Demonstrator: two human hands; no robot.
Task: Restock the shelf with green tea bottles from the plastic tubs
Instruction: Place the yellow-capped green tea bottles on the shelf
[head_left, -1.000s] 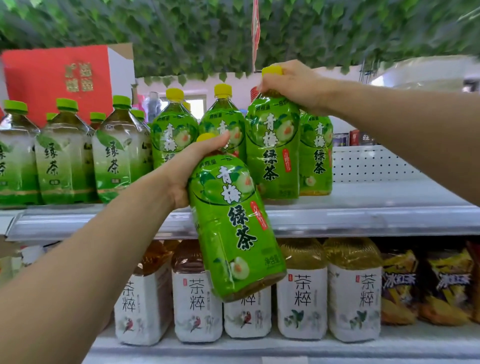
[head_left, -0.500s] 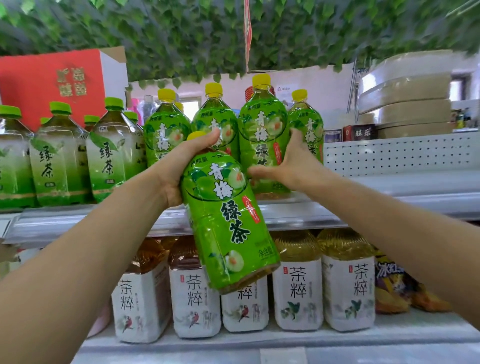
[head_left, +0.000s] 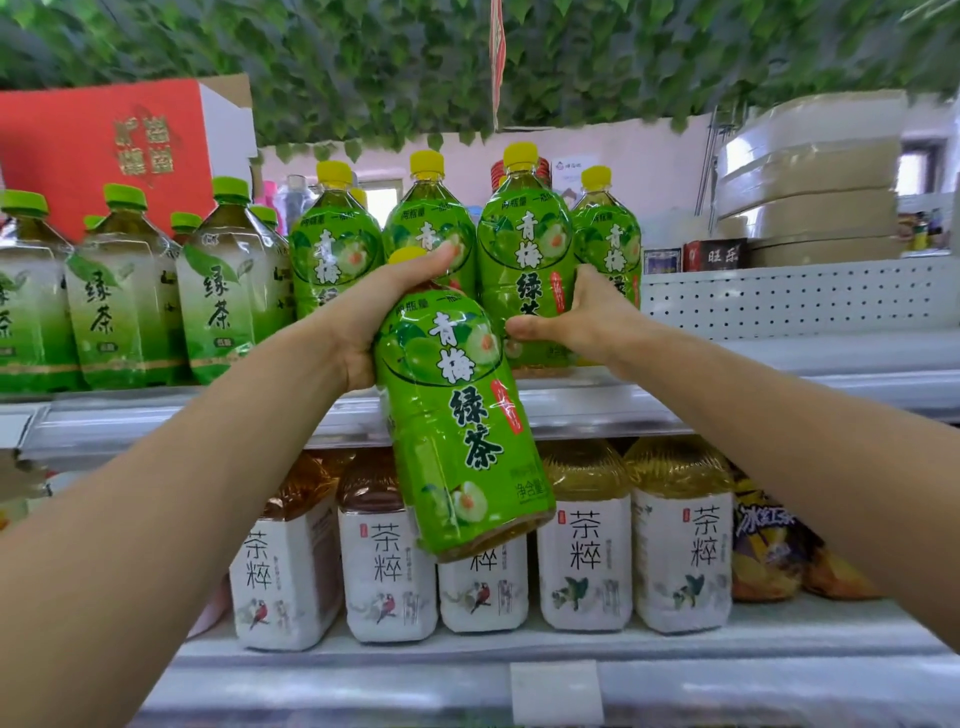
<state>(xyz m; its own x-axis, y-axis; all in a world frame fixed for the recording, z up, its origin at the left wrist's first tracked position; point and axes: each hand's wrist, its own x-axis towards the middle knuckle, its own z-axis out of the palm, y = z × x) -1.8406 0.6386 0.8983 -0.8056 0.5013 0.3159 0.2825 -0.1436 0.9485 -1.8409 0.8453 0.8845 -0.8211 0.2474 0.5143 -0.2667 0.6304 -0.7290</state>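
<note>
Green tea bottle (head_left: 457, 415) tilted, left hand (head_left: 366, 322) clasping its shoulder; right hand (head_left: 592, 317) grasping shelved bottle (head_left: 524, 249) low.

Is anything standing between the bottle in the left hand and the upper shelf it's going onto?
Yes. Straight behind the held bottle, the upper shelf is already filled by a row of yellow-capped bottles, and the right hand grips one of them. Bare shelf shows only to their right.
</note>
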